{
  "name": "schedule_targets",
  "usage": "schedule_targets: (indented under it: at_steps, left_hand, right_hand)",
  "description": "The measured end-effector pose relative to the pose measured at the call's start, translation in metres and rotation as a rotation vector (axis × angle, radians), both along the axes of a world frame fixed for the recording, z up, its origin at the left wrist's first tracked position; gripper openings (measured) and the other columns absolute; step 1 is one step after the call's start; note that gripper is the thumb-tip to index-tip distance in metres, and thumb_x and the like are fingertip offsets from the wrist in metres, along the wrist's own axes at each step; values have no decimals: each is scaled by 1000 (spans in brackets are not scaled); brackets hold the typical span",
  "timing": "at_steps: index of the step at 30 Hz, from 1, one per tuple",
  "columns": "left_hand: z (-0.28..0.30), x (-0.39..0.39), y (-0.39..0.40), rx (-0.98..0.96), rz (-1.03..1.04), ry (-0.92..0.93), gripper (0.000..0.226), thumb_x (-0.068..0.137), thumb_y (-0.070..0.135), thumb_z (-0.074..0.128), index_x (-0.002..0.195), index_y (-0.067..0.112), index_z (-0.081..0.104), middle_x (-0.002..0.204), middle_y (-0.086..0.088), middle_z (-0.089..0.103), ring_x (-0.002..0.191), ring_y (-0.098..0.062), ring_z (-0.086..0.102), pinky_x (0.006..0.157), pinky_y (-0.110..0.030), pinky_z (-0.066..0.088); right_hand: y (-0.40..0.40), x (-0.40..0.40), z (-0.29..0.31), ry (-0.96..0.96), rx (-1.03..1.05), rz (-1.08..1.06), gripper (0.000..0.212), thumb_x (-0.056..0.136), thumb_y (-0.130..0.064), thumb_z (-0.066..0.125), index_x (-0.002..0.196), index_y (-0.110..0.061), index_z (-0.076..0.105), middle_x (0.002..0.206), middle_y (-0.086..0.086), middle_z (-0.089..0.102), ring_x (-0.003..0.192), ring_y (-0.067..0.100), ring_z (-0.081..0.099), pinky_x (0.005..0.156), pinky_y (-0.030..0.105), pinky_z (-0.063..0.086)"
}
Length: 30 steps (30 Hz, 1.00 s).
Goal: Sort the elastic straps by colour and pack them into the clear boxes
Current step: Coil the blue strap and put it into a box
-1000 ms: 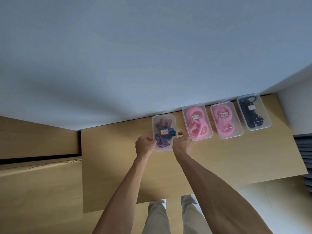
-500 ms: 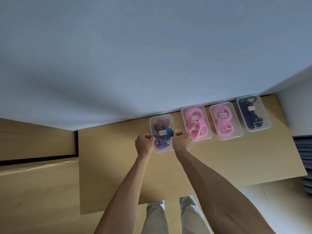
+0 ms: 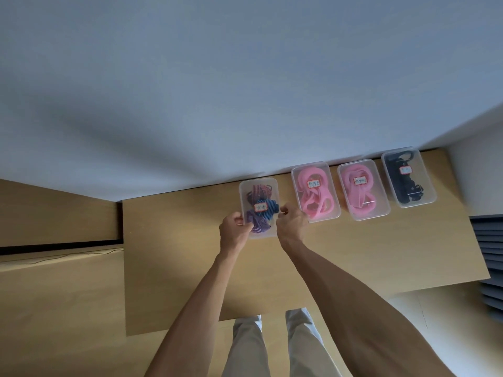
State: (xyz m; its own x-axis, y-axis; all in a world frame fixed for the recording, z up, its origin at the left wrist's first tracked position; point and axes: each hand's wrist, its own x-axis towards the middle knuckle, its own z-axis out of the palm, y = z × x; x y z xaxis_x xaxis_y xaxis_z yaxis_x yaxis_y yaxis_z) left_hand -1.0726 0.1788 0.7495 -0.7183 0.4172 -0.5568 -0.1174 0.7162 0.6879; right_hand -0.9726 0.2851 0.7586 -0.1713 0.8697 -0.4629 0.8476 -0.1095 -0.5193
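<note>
Clear lidded plastic box [image 3: 245, 192] of purple and blue striped elastic straps [image 3: 261, 213] sits on the wooden desk [image 3: 174, 257], gripped by left hand [image 3: 233, 232] and, seemingly, right hand [image 3: 290, 223] at opposite sides.

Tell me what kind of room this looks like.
Probably a plain indoor workroom or office: a bare wooden table against a blank pale wall, with four labelled clear boxes of straps in a row.

Dim, soft daylight; slight blur, wide-angle edge distortion.
</note>
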Motion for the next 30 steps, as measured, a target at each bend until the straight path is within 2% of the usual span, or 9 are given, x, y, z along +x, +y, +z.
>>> schedule_targets:
  at_steps: [4,6,8,11,14,17,21,25,30]
  left_hand:
    - [0,3,-11,2,96,-114,30,88,25,75,86,-4,66,84,-9,71,65,-24,72,61,-28,58]
    - [-1,3,-16,22,70,-169,28,85,14,72,80,-12,62,75,-13,68,63,-25,70,63,-32,55]
    - [2,5,-19,44,46,-188,9,80,-1,67,79,-10,63,64,-12,64,65,-25,66,70,-38,54]
    - [8,8,-19,81,83,-192,3,80,-11,65,81,-10,62,68,-20,63,67,-28,64,75,-46,58]
    - [10,9,-17,89,76,-164,8,80,-4,73,77,-4,65,68,-15,63,61,-26,58,60,-34,51]
    - [11,3,-14,26,19,-154,12,78,4,77,82,-4,69,69,-17,66,57,-24,57,58,-31,45]
    - [16,-1,-3,-69,-150,127,16,80,19,75,89,8,68,84,-4,69,75,-20,62,65,-32,50]
    - [23,-3,18,9,-308,408,29,76,8,73,103,7,62,99,-5,59,85,-20,55,68,-31,47]
    - [17,-5,24,-40,-440,407,38,75,5,74,110,8,63,110,-3,57,94,-20,57,67,-21,38]
  right_hand:
    - [-4,-4,5,-12,35,38,30,88,5,59,114,-7,68,92,16,73,83,32,67,76,45,57]
    - [-8,-3,8,-15,50,83,37,84,7,53,116,-6,69,97,18,71,86,35,65,77,45,56]
    - [-15,1,10,-3,31,87,51,80,5,49,124,-12,68,96,19,70,83,35,62,74,39,54]
    - [-19,8,10,34,-46,81,63,86,6,46,141,-24,56,92,19,69,70,27,56,64,30,49]
    - [-14,12,4,27,-81,83,64,91,6,51,144,-30,51,90,18,68,67,23,55,66,30,54]
    - [-11,9,6,-22,-36,126,66,89,7,54,144,-29,51,89,16,69,72,26,60,68,34,56]
    - [-17,2,16,-27,240,350,54,77,15,57,127,-4,61,112,19,64,96,37,61,76,42,51]
    - [-12,-3,16,-24,227,544,31,83,7,58,113,2,65,135,13,57,109,34,58,85,39,49]
    - [2,3,9,-109,168,659,29,88,-10,68,116,-8,62,144,-2,51,100,25,61,78,28,43]
